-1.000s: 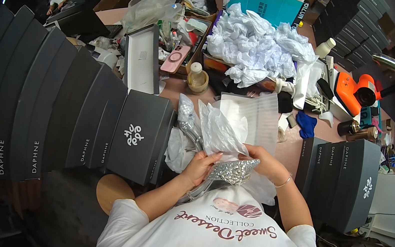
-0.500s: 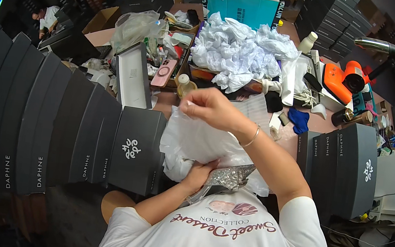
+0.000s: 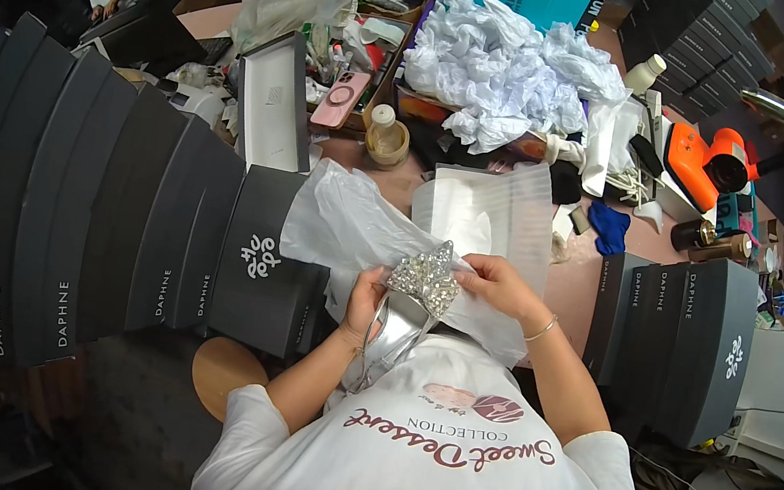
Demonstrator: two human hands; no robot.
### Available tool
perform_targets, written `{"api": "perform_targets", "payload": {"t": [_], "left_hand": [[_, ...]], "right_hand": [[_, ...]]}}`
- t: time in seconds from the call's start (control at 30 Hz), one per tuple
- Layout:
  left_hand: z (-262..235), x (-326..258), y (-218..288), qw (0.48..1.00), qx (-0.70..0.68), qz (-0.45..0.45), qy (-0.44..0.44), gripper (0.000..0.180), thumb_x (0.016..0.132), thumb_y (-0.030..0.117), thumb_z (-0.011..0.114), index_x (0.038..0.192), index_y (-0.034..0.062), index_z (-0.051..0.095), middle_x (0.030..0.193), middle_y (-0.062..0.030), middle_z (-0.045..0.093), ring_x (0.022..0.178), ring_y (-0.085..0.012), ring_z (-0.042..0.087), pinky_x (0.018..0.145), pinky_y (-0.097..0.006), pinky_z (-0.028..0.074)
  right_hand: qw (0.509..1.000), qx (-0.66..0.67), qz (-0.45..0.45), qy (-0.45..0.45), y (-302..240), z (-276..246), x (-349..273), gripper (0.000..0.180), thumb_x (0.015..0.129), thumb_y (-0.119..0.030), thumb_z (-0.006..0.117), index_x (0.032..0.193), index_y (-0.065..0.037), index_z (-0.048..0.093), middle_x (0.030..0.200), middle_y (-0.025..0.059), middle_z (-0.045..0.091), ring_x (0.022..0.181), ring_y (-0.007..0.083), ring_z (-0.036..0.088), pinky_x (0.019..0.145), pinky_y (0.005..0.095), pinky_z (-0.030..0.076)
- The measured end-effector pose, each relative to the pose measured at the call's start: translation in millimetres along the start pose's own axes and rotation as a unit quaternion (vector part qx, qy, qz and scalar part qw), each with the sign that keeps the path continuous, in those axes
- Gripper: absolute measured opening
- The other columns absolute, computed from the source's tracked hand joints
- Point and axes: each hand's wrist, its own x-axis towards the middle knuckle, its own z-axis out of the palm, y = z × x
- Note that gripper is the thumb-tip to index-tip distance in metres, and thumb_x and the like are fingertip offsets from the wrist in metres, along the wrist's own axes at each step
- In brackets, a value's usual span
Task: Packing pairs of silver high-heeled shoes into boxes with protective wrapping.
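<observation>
A silver shoe (image 3: 424, 278) with a pointed toe covered in glittering stones is held close to my chest, toe away from me. My left hand (image 3: 364, 303) is closed round its left side, by the shiny silver strap or lining. The fingers of my right hand (image 3: 498, 287) are bent and pressed at the right side of the toe; their tips are partly hidden. Under and beyond the shoe spreads crumpled white tissue paper (image 3: 345, 223). A translucent white wrapping sheet (image 3: 529, 214) lies behind it on the table.
Stacked dark grey shoeboxes (image 3: 253, 271) stand on the left, more shoeboxes (image 3: 662, 318) on the right. Farther back are a heap of white crumpled paper (image 3: 516, 72), a glue bottle (image 3: 385, 134), a pink phone (image 3: 340, 99), a blue cloth (image 3: 607, 227) and an orange heat tool (image 3: 690, 157).
My right hand has come down from above the tissue paper to the shoe's toe. The shoe has turned so its stone-covered toe points away from me, and the paper is spread behind it.
</observation>
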Motion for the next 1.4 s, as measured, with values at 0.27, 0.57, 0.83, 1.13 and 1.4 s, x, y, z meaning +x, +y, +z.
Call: {"api": "perform_targets", "payload": {"t": [0.27, 0.57, 0.83, 1.13, 1.4], "left_hand": [[24, -15, 18, 0.983, 0.163, 0.000, -0.080, 0.053, 0.082, 0.021, 0.061, 0.126, -0.0040, 0.046, 0.121, -0.0113, 0.055, 0.108, -0.0180, 0.054, 0.095, -0.031, 0.042], [31, -21, -6, 0.965, 0.235, 0.005, -0.116, 0.053, 0.084, 0.009, 0.057, 0.133, -0.0013, 0.040, 0.125, -0.0113, 0.052, 0.112, -0.0179, 0.052, 0.099, -0.030, 0.038], [32, -21, -6, 0.961, 0.253, -0.033, -0.102, 0.043, 0.085, 0.005, 0.053, 0.127, -0.0024, 0.046, 0.119, -0.0101, 0.056, 0.107, -0.0149, 0.054, 0.092, -0.028, 0.042], [20, -17, -14, 0.917, 0.380, 0.076, -0.093, 0.032, 0.090, 0.007, 0.050, 0.121, -0.0006, 0.053, 0.117, -0.0058, 0.058, 0.105, -0.0127, 0.054, 0.093, -0.028, 0.040], [25, -18, -2, 0.982, 0.166, 0.030, -0.086, 0.046, 0.092, 0.011, 0.049, 0.135, 0.0009, 0.037, 0.121, -0.0114, 0.055, 0.105, -0.0149, 0.057, 0.091, -0.028, 0.046]], "right_hand": [[0.986, -0.131, -0.103, 0.017, -19, -15, 13, 0.025, 0.091, -0.008, 0.053, 0.112, 0.002, 0.060, 0.078, -0.0015, 0.056, 0.067, 0.0047, 0.043, 0.059, 0.0212, 0.039], [0.996, -0.048, -0.031, 0.062, -8, -2, -24, 0.027, 0.089, -0.006, 0.051, 0.114, 0.002, 0.059, 0.079, -0.0034, 0.055, 0.068, 0.0046, 0.043, 0.060, 0.0212, 0.039], [0.990, -0.102, -0.005, 0.095, -3, -2, -53, 0.026, 0.091, -0.011, 0.053, 0.112, 0.003, 0.058, 0.073, 0.0002, 0.053, 0.065, 0.0068, 0.042, 0.059, 0.0236, 0.040], [0.944, -0.174, -0.259, 0.104, -52, -1, -25, 0.041, 0.075, -0.014, 0.070, 0.112, -0.002, 0.059, 0.102, 0.0091, 0.062, 0.095, 0.0228, 0.056, 0.084, 0.0355, 0.044], [0.764, -0.540, -0.353, 0.019, -48, 59, -37, 0.023, 0.064, -0.016, 0.064, 0.084, -0.004, 0.064, 0.077, 0.0054, 0.052, 0.079, 0.0212, 0.053, 0.070, 0.0332, 0.039]]}}
